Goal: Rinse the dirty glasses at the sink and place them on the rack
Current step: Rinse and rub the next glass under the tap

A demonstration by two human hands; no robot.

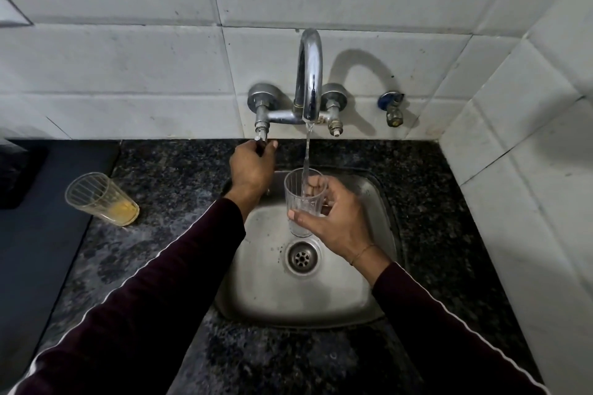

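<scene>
Two glasses show: one in the right hand over the sink, the other standing on the counter to the left. The held glass is clear and ribbed, kept roughly upright above the drain, with the thumb across its near side and the fingers curled round its far side. A thin stream of water falls from the tap spout straight into its open mouth, and a little water shows at its bottom. The left hand reaches to the back edge of the counter, its fingers curled round the left tap handle, which hangs below the left valve on the tiled wall. Both arms wear dark sleeves with a pale stripe; a thin bracelet circles the right wrist. The second glass stands at the left side of the counter, well apart from the sink, leaning in the wide-angle view, with an orange-yellow residue in its bottom. It sits just beside a dark mat that covers the counter's left edge. A small blue-handled valve juts from the wall near the right back corner. The sink basin is wet steel, set in speckled dark stone.
</scene>
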